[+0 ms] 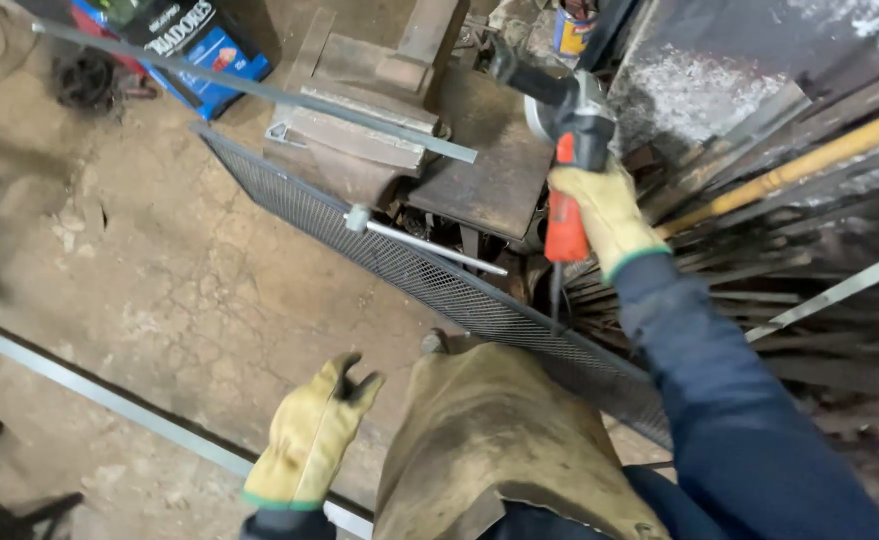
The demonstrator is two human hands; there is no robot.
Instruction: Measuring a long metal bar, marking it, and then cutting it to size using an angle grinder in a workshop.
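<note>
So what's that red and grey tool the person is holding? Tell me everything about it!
It looks like an angle grinder, a handheld power tool. Its handle is bright red-orange and looks plastic; the head above is grey and dark, with a black side handle sticking out up and to the left. The right hand, in a yellowish work glove, grips the red part. The tool is held upright over a rusty metal table, apparently not touching it. A thin dark cord hangs down from its bottom end.
</note>
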